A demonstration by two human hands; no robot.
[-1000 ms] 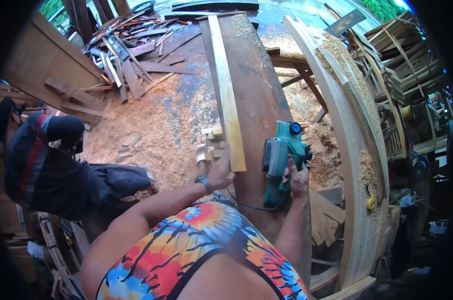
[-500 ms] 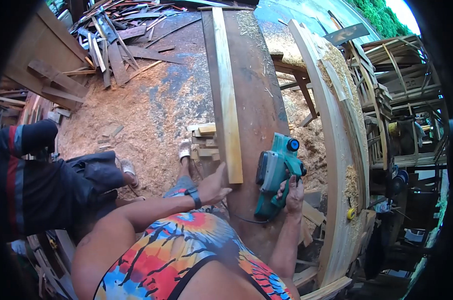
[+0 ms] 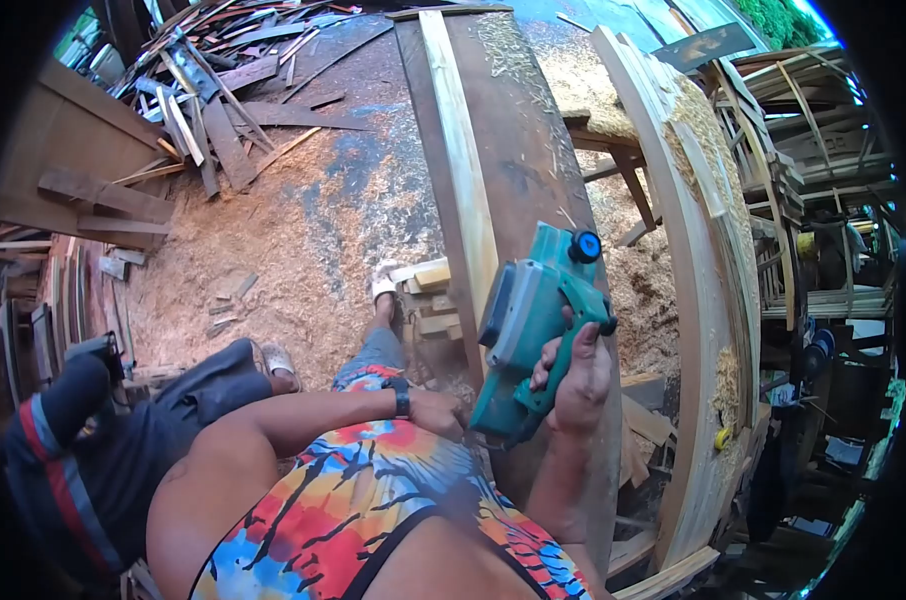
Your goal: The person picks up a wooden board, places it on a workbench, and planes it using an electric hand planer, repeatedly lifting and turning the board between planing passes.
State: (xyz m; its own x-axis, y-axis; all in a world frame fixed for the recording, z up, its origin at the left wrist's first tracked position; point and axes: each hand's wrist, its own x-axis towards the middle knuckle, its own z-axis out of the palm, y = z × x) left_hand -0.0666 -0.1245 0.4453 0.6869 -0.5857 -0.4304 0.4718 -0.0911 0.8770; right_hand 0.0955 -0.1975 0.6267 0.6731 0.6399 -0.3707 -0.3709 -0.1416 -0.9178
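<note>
One person's right hand (image 3: 580, 388) is clamped around a green planer (image 3: 528, 318), apparently steadying it over the worktop (image 3: 521, 160); moving it calls for balance. The left hand (image 3: 437, 411) has an unclear grip.

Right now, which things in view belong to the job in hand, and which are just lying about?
Apparently in use: green planer in the right hand; pale board; brown bench beneath.
Lying about: scrap wood pile; floor shavings; small offcuts.
</note>
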